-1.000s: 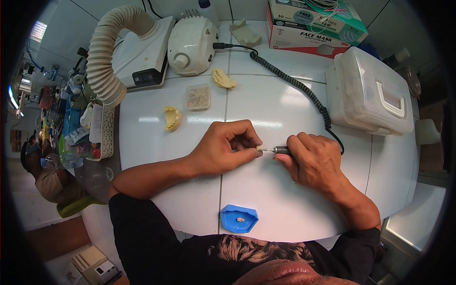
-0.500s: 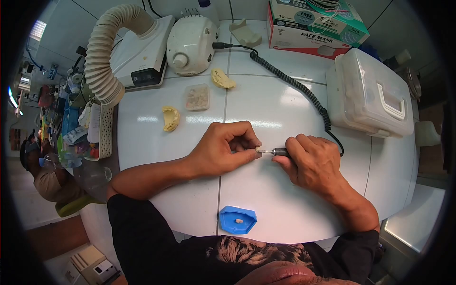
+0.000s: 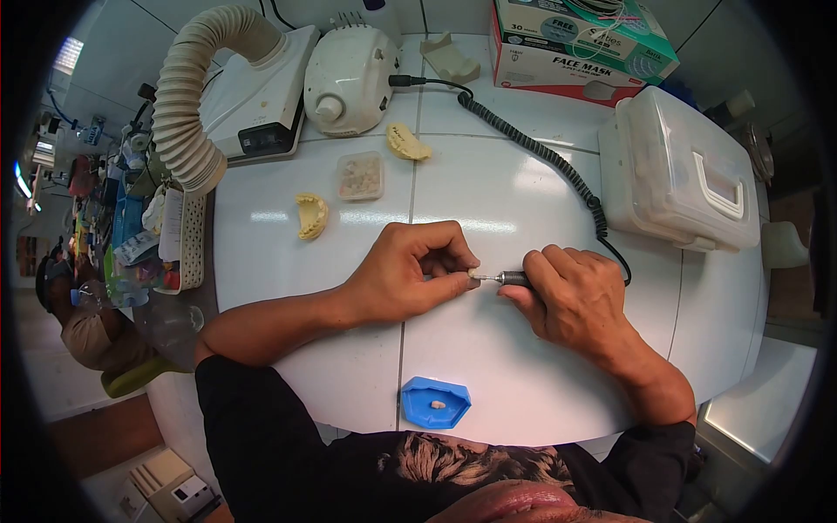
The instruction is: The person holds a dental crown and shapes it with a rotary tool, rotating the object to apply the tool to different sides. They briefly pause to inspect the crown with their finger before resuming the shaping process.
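Observation:
Between thumb and fingertips, my left hand (image 3: 414,270) pinches a small pale dental crown (image 3: 473,274), mostly hidden by the fingers. My right hand (image 3: 575,296) is wrapped round a dark rotary handpiece (image 3: 515,279). Its thin metal bur (image 3: 488,278) points left and meets the crown. From the handpiece a coiled black cord (image 3: 540,150) runs up to a white micromotor control box (image 3: 349,83). Nearer my body, a blue tray (image 3: 418,418) holds one small tooth-coloured piece (image 3: 438,404).
Two yellowish dental casts (image 3: 311,216) and a clear box of small pale pieces (image 3: 361,177) lie left of centre. Behind stand a dust extractor with a ribbed hose (image 3: 170,113) and mask boxes (image 3: 567,65). A white case (image 3: 684,174) is right. Another person (image 3: 100,331) sits far left.
Both hands keep almost the same place, with the bur still at the crown. The view has shifted very slightly.

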`<state>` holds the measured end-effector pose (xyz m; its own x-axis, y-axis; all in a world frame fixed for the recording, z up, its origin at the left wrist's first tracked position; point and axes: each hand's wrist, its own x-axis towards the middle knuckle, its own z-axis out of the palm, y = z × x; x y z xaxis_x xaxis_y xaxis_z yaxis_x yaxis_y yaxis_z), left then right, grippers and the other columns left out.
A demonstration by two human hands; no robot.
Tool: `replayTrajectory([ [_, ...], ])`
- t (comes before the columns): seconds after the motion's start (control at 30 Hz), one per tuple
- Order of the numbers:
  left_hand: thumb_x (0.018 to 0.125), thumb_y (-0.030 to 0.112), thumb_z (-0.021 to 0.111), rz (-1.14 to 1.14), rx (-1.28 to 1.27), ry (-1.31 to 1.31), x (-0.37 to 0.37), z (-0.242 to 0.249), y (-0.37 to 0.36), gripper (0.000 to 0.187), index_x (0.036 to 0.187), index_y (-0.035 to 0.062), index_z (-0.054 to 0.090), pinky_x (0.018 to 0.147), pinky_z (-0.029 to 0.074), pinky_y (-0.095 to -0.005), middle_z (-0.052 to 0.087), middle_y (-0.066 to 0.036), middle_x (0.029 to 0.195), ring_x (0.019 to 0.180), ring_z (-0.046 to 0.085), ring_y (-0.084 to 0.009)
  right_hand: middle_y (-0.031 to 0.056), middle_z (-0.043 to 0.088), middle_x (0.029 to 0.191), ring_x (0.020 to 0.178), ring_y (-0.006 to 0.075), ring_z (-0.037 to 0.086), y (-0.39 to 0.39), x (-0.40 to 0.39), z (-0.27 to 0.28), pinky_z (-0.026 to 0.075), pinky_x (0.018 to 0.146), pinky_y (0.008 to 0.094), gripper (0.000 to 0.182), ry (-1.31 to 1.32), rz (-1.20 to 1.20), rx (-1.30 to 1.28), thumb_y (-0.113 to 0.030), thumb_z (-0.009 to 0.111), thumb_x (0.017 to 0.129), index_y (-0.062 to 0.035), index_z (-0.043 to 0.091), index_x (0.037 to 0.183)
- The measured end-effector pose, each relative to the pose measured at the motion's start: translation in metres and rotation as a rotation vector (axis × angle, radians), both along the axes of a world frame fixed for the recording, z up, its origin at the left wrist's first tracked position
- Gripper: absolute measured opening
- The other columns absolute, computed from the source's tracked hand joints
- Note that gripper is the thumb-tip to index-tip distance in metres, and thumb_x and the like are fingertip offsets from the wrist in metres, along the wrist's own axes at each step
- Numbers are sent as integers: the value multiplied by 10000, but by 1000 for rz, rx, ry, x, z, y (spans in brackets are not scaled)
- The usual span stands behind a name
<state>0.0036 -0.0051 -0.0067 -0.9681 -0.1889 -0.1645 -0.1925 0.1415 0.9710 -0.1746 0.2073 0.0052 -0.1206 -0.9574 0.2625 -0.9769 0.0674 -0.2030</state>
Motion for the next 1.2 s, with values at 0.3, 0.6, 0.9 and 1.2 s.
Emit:
replayTrajectory([
  [0.3,951,15,833,-6,-2,5,0,0,0,157,1080,-9,748,754,556,-235,764,-39,1009,895,684,-64,31,557,681,555,220,648,0,0,0,511,537,359,462,5,1,-6,-491,791,991,-113,591,816],
  [0.6,955,17,829,-4,-12,3,0,2,0,151,1080,-5,747,751,552,-236,765,-35,1012,883,678,-65,30,550,684,547,220,638,1,0,0,503,523,363,466,2,14,-14,-488,792,989,-109,587,811],
  [0.9,958,10,839,-13,11,14,1,-2,-1,153,1079,-14,749,777,559,-240,759,-43,1021,911,679,-70,33,558,682,548,224,639,0,-1,0,498,515,367,460,-15,-6,-12,-482,791,991,-107,593,815],
  [1.2,952,-24,844,-15,26,46,2,-4,0,146,1067,-23,755,802,582,-250,775,-61,1039,941,704,-86,34,562,681,550,225,641,-1,0,-2,499,518,366,462,-8,-6,-13,-489,785,996,-110,594,813],
])
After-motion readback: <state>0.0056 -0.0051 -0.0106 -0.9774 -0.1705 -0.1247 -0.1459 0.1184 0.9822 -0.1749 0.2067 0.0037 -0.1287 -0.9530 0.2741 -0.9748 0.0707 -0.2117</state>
